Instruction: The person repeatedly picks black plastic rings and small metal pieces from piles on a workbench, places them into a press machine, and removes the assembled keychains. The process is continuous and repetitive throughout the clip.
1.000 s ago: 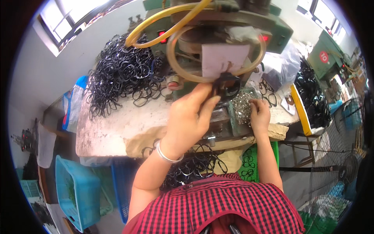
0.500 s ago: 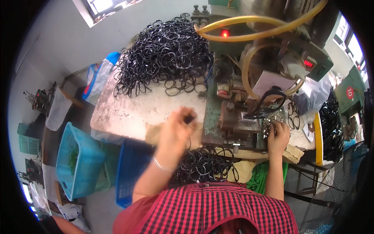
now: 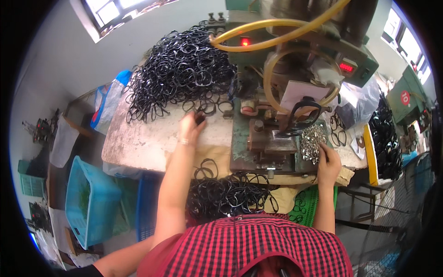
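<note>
My left hand [image 3: 188,128] is at the near edge of a big heap of black glasses frames [image 3: 184,69]. Its fingers are closed around a small dark thing whose kind is unclear, beside loose frames on the worn white tabletop [image 3: 138,143]. At the right edge of a pile of small shiny metal parts [image 3: 314,141] rests my right hand [image 3: 329,164], fingers bent together; whatever is in them is too small to see. Between the hands stands a green bench machine [image 3: 272,143], with one black glasses frame [image 3: 308,113] held upright at its fixture.
More black frames [image 3: 226,196] lie at my lap, beside a green basket [image 3: 308,205]. Blue baskets [image 3: 94,203] stand left. A yellow hose [image 3: 272,25] loops over the machine. Another person's forearm [image 3: 122,258] reaches in at lower left. A mesh guard [image 3: 392,226] stands right.
My left hand has moved away from me, up to the edge of the frame heap. The right hand has drawn slightly back from the metal parts. The other person's arm has come further in.
</note>
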Tool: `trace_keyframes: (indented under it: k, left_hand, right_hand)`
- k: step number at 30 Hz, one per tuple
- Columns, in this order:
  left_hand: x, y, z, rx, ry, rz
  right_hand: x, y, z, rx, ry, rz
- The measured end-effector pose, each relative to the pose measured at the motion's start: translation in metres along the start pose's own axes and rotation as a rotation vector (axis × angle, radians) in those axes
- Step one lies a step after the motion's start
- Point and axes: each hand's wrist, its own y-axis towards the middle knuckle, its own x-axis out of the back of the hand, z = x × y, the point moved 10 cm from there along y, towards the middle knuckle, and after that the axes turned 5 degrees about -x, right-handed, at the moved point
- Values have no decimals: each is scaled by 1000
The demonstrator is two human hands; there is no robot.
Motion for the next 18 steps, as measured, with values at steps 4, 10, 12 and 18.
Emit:
trace_keyframes:
  k: [4, 10, 12, 18]
  left_hand:
    - [11, -83, -35, -191, 340, 150]
    - [-62, -210, -124, -664, 477, 385]
    - [-81, -224, -128, -689, 513, 410]
    - [-111, -204, -90, -598, 451, 490]
  right_hand:
    - [52, -42, -21, -49, -117, -57]
    - [57, -45, -21, -249, 71, 61]
    - [39, -24, 33, -100, 128, 185]
    - [-20, 33, 115, 56, 479, 166]
